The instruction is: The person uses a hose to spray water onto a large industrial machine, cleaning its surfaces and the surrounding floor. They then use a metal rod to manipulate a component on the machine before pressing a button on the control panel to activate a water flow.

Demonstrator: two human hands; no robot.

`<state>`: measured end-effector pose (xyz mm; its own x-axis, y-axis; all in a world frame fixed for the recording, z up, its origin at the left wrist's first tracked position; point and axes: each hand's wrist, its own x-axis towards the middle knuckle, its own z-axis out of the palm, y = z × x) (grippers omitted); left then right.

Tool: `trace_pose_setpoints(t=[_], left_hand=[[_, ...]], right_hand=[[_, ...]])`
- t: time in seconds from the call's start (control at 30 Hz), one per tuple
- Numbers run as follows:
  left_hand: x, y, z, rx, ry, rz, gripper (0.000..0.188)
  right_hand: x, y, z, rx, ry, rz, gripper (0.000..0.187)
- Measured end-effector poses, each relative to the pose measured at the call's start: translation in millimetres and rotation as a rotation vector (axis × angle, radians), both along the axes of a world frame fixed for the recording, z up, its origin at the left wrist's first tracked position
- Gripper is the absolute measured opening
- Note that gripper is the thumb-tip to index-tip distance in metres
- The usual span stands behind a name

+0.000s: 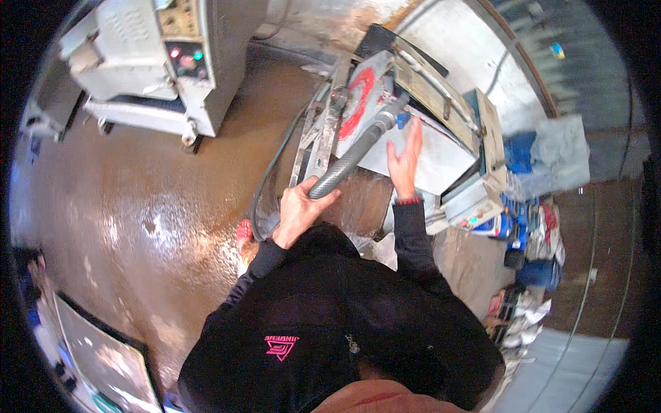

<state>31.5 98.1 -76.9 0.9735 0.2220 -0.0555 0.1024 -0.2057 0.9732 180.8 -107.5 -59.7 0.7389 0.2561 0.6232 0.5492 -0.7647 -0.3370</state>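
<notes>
A thick grey ribbed hose (352, 156) slants from my lap up to the machine ahead. My left hand (301, 212) is wrapped round its lower part. At its upper end sits a pipe fitting with a small blue valve handle (402, 120). My right hand (407, 158) is open, fingers stretched out, just below and beside that handle; whether a fingertip touches it I cannot tell. Behind both hands stands the white machine (441, 162), with a curved red mark (359, 103) on its panel and a metal frame (318, 141) along its left side.
A thin dark hose (279, 160) runs along the wet brown floor (158, 199). Far left stands a grey wheeled machine (227, 76) with lit buttons. A control box (475, 210) is at the right, near blue containers (513, 224). A framed panel (103, 351) lies lower left.
</notes>
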Motion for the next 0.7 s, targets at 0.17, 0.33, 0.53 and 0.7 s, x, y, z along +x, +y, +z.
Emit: trace_pose_setpoints(t=[0.17,0.33,0.53,0.7], left_hand=[[18,31,14,-0.070,-0.025,-0.039,0.030],[44,58,18,-0.017,-0.029,-0.148,0.026],[64,61,42,0.073,0.003,-0.262,0.028],[71,52,50,0.126,-0.085,-0.293,0.028]], right_hand=[[27,24,14,0.100,0.086,-0.001,0.066],[30,23,17,0.182,0.108,-0.033,0.060],[27,11,22,0.185,0.098,-0.146,0.060],[20,-4,20,0.132,0.067,-0.230,0.063]])
